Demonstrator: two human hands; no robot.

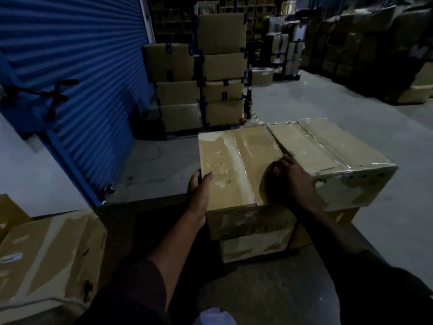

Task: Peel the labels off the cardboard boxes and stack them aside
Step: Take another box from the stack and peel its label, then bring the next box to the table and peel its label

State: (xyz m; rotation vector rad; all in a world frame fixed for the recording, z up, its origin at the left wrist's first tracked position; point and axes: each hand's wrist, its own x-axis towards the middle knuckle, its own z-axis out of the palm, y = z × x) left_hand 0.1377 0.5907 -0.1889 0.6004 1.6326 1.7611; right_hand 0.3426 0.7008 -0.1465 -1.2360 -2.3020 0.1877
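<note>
Blue roller shutter (70, 66) fills the upper left of the frame. Stacked cartons (199, 73) stand at upper centre, on the grey floor (328, 99). A worn carton (49, 261) sits at lower left. At centre, the cardboard box (236, 167) being handled rests on top of another box (255, 247); its top shows torn, pale patches and a tape seam. A second taped box (328, 148) lies just beside it, centre right. Left hand (199, 191) grips the box's left edge, thumb on top, fingers over the side. Right hand (290, 177) rests at the box's right edge, fingers curled; what it pinches cannot be told.
</note>
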